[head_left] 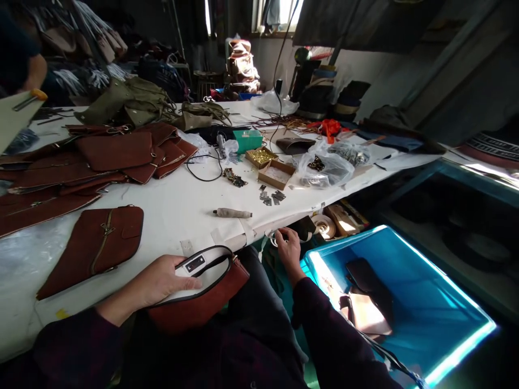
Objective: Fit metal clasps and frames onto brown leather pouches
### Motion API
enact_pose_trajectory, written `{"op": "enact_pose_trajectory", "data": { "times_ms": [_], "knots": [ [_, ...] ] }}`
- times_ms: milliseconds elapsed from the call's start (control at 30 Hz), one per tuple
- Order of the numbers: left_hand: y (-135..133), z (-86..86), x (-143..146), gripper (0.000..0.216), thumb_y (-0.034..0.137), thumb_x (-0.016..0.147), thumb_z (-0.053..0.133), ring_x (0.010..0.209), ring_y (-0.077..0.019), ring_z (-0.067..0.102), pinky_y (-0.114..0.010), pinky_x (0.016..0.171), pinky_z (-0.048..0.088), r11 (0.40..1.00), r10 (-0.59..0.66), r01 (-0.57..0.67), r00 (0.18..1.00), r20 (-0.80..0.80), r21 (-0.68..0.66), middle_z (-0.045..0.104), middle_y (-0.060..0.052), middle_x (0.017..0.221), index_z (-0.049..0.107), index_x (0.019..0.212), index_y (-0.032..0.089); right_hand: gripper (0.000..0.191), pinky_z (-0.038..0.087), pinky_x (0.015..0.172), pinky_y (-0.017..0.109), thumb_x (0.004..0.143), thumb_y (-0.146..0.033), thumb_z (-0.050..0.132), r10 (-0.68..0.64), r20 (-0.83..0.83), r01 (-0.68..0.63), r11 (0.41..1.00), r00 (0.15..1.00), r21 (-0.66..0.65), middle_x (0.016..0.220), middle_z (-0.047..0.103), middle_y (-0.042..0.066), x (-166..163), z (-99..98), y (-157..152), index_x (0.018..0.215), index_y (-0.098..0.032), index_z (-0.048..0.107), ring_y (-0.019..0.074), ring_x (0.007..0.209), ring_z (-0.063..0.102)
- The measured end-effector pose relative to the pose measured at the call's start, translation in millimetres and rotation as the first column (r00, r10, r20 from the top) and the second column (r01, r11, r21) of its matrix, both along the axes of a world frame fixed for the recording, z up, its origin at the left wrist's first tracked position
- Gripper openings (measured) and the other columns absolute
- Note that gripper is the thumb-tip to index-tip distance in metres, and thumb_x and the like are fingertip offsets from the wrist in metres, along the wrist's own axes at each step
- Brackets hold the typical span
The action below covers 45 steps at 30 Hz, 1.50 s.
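Your left hand (166,278) is partly closed on the bag (205,302), thumb laid across the pale lining, the other fingers mostly hidden. The bag sits over your lap, just off the tabletop's (174,227) near edge. It looks light and soft, likely to sag if gripped by one wall; the dark-edged rim seems firmer and the better place to hold. It doesn't look fragile, though the smooth side might slip a little. Its outside is reddish brown, its mouth gapes, and a small dark plate (195,263) shows on the lining. Your right hand (289,248), fingers bent close together, is beside a white roll (273,239) at that same edge; whether it grips anything, you can't tell.
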State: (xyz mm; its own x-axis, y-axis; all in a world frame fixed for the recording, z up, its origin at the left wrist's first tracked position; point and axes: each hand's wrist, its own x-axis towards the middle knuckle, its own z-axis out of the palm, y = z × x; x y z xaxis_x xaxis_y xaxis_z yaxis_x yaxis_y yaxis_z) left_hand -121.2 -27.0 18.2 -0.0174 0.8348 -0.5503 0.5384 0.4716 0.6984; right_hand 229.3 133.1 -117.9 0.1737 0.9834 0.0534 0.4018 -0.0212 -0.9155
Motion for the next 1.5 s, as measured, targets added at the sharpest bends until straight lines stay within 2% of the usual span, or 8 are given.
{"op": "enact_pose_trajectory", "data": {
  "times_ms": [233,767,1000,1167,1233,1333,1433,1500],
  "knots": [
    [6,-7.7,5,0.058,0.060,0.065,0.088,0.089,-0.0306,0.072,-0.032,0.075,0.052,0.999,-0.004,0.005,0.999,0.036,-0.036,0.080,-0.005,0.092,0.079,0.100,0.014,0.044,0.051,0.069,0.034,0.085,-0.060,0.073,0.234,-0.183,-0.270,0.940,0.955,-0.208,0.081,0.076,0.006,5,5.1,-2,0.096,-0.018,0.079,0.0221,0.069,0.068],
    [17,-6.6,12,0.048,0.054,0.066,0.090,0.080,-0.0240,0.070,-0.027,0.070,0.049,0.997,-0.020,0.026,0.996,0.091,-0.069,0.078,-0.001,0.084,0.078,0.095,0.017,0.047,0.037,0.051,0.025,0.066,-0.056,0.088,0.086,-0.568,-0.324,0.886,0.818,-0.332,0.071,0.065,0.001,-3,4.3,-5,0.086,-0.021,0.065,0.0137,0.056,0.055],
    [21,-8.7,11,0.054,0.057,0.064,0.089,0.082,-0.0266,0.071,-0.029,0.070,0.050,0.997,-0.041,0.047,0.994,0.099,-0.061,0.080,-0.003,0.087,0.080,0.098,0.015,0.052,0.042,0.056,0.029,0.065,-0.063,0.090,0.072,-0.516,-0.275,0.904,0.853,-0.327,0.069,0.064,0.001,-2,15.9,-8,0.084,-0.019,0.072,0.0156,0.060,0.054],
    [23,-7.9,8,0.052,0.055,0.062,0.091,0.084,-0.0280,0.072,-0.029,0.072,0.050,0.998,-0.063,0.065,0.992,0.113,-0.021,0.080,-0.001,0.087,0.081,0.096,0.018,0.046,0.046,0.068,0.033,0.083,-0.064,0.081,0.270,-0.243,-0.309,0.941,0.932,-0.138,0.083,0.072,0.006,-4,68.0,-30,0.089,-0.019,0.078,0.0217,0.076,0.062],
    [25,-8.7,6,0.052,0.053,0.061,0.092,0.086,-0.0292,0.073,-0.030,0.074,0.051,0.996,-0.091,0.092,0.989,0.114,-0.007,0.081,-0.001,0.089,0.083,0.098,0.019,0.041,0.046,0.071,0.034,0.093,-0.061,0.075,0.452,-0.048,-0.452,0.892,0.891,-0.005,0.085,0.072,0.005,-14,100.6,-43,0.088,-0.020,0.079,0.0221,0.078,0.063],
    [26,-14.6,5,0.051,0.050,0.062,0.091,0.093,-0.0316,0.075,-0.032,0.082,0.052,0.989,-0.143,0.139,0.985,0.099,0.040,0.083,-0.001,0.094,0.085,0.101,0.019,0.032,0.047,0.077,0.033,0.103,-0.051,0.068,0.716,0.215,-0.745,0.659,0.664,0.108,0.086,0.071,0.005,-44,139.0,-61,0.093,-0.023,0.080,0.0206,0.081,0.064],
    [25,-26.3,4,0.051,0.045,0.065,0.090,0.104,-0.0331,0.074,-0.034,0.092,0.052,0.980,-0.180,0.166,0.974,0.137,0.108,0.083,-0.002,0.103,0.085,0.109,0.019,0.023,0.043,0.086,0.033,0.108,-0.037,0.066,0.799,0.472,-0.915,0.402,0.372,0.041,0.089,0.072,0.004,-81,147.1,-74,0.097,-0.022,0.079,0.0194,0.086,0.065],
    [22,-34.3,3,0.058,0.038,0.065,0.090,0.113,-0.0333,0.073,-0.035,0.100,0.052,0.980,-0.171,0.139,0.955,0.241,0.143,0.083,-0.003,0.115,0.082,0.120,0.019,0.020,0.039,0.086,0.033,0.107,-0.032,0.068,0.773,0.570,-0.929,0.367,0.280,-0.040,0.089,0.073,0.004,-99,139.2,-80,0.094,-0.021,0.078,0.0189,0.087,0.065]
  ]
}}
